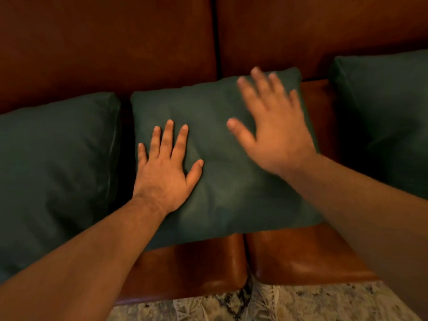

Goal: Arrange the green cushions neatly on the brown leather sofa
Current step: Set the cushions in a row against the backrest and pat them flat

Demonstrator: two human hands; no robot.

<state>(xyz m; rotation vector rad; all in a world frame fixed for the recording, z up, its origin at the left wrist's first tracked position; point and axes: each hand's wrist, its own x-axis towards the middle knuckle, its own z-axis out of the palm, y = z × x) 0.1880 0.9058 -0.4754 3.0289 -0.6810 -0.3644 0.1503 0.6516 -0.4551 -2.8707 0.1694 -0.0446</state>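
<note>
Leather sofa (104,42), rug (289,302); left hand (165,172), right hand (275,130), grips released, over middle cushion (220,188).

The middle cushion (222,172) is plain dark green with no print. The left cushion (55,170) and the right cushion (389,117) are the same dark green, and the right one looks darker in shadow. The sofa (104,47) is reddish-brown leather, deep brown on the far backrest and a glossier orange-brown along the near seat edge. The rug (289,302), nearest of all, is cream and beige with black and grey flecks.
</note>
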